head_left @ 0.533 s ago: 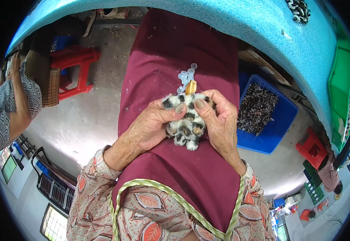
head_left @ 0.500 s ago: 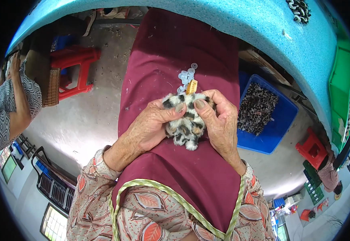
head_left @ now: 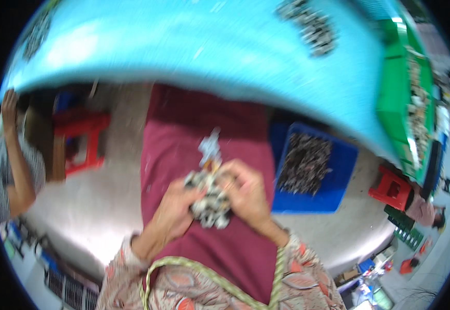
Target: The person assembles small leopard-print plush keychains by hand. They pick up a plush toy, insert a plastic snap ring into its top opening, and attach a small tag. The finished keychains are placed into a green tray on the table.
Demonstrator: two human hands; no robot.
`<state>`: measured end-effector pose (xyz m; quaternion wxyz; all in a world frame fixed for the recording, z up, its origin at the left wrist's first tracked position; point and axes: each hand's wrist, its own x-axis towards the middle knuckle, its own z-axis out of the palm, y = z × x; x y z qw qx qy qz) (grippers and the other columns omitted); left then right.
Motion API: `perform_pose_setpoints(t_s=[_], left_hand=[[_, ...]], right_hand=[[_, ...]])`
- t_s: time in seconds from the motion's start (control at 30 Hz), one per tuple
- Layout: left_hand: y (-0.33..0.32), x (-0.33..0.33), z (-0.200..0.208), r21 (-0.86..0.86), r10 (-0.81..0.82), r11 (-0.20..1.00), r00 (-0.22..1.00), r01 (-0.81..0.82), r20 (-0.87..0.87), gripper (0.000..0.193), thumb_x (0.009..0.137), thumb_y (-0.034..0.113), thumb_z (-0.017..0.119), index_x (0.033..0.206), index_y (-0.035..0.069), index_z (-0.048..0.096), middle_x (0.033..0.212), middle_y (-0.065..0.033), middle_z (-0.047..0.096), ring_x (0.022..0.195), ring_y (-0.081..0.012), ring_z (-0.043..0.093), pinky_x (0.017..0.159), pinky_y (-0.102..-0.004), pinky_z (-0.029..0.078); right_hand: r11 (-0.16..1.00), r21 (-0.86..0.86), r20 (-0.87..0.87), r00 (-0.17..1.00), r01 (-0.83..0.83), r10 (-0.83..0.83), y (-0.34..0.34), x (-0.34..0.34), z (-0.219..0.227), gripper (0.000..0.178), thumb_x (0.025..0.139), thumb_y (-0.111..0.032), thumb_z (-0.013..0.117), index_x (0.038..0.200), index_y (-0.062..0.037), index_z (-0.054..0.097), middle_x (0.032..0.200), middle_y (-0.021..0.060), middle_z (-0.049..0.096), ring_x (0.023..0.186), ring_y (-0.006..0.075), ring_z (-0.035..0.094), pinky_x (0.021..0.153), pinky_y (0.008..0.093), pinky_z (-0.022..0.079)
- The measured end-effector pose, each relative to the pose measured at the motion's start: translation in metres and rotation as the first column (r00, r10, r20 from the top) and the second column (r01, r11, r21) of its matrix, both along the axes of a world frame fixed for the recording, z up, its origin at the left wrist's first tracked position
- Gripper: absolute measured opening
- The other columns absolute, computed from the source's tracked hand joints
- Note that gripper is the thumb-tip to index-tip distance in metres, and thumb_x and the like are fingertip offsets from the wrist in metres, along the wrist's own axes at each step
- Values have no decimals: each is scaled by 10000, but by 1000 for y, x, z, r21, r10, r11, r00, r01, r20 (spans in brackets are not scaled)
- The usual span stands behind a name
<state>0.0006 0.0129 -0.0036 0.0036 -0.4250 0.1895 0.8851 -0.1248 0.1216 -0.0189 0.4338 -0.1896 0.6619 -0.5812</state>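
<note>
The picture is motion-blurred. My left hand [head_left: 176,211] and my right hand [head_left: 247,194] both grip a small furry black-and-white spotted toy [head_left: 209,204] over my lap, which is covered by a maroon apron [head_left: 183,144]. A small silvery metal clasp with a yellow piece [head_left: 209,151] sticks up from the top of the toy, between my thumbs. The toy's lower half shows under my fingers; its sides are hidden by my palms.
A turquoise table [head_left: 209,46] arcs across the top, with a pile of spotted pieces [head_left: 312,26] on it. A blue crate [head_left: 312,175] of similar pieces sits on the floor at my right. A red stool [head_left: 80,137] and another person's arm [head_left: 21,170] are at left.
The view has swung so the table fills more of the top and everything is blurred. My hands still hold the toy in the same grip.
</note>
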Motion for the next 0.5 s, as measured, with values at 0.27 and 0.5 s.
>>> perform_pose_setpoints(t_s=[0.27,0.5], left_hand=[[-5,-9,4,-124,28,991,994,-41,-101,207,881,86,624,1049,-36,619,930,-96,686,794,-182,671,730,-323,560],[-19,-1,-1,-185,58,979,991,-81,-122,217,864,105,654,1035,-26,634,947,-101,690,805,-178,671,736,-324,552]], right_hand=[[966,-7,-442,867,-259,229,0,-51,39,105,871,-107,636,898,-6,633,736,39,601,672,62,551,578,228,451],[950,-136,-712,639,280,-290,-16,-205,90,78,825,-9,617,896,7,646,686,50,632,630,84,591,574,211,470]])
